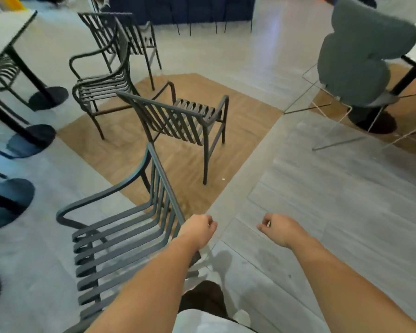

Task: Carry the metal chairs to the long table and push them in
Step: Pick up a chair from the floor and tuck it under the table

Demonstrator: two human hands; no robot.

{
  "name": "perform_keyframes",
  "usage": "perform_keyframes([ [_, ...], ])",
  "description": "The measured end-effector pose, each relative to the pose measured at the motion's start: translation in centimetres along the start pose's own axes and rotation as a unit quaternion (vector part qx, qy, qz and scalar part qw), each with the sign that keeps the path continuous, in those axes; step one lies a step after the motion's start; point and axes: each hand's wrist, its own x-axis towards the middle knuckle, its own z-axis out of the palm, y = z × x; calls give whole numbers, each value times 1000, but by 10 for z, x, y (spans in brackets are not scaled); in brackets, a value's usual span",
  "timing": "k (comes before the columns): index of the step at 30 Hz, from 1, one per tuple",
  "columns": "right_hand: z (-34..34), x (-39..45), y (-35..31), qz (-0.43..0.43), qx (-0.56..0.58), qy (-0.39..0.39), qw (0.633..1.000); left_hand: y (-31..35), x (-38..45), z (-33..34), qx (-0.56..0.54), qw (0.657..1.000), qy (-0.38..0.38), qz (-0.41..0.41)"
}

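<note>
Several dark metal slatted armchairs stand on the floor. The nearest chair (120, 239) is at lower left, its seat towards the long white table (3, 30) on the left. My left hand (198, 230) hovers over the near end of its top rail, fingers loosely curled and holding nothing. My right hand (277, 228) hangs free over the grey floor to the right, also loosely curled. A second chair (178, 121) stands ahead on the wood floor patch, with a third chair (101, 85) and a fourth chair (135, 39) behind it.
Black table legs with round bases (47, 98) line the left side, and one metal chair (0, 73) sits under the table. A grey upholstered chair (360, 58) on wire legs stands at right by another table. Open grey floor (334, 200) lies ahead right.
</note>
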Motion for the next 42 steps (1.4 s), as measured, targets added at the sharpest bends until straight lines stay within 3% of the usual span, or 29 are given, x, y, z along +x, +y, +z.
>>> perform_keyframes([
  [12, -72, 133, -141, -152, -93, -20, 984, -52, 75, -78, -103, 977, 158, -96],
  [22, -80, 203, -298, -332, -155, -67, 928, -115, 70, -88, -207, 925, 216, -236],
  [27, -63, 233, -363, -449, -199, -79, 868, -132, 69, -88, -258, 884, 229, -316],
  [34, -49, 263, -413, -605, -301, -165, 719, -116, 73, -99, -291, 786, 298, -457],
  [42, -46, 287, -429, -591, -432, -238, 638, -74, 96, -78, -343, 730, 292, -515],
])
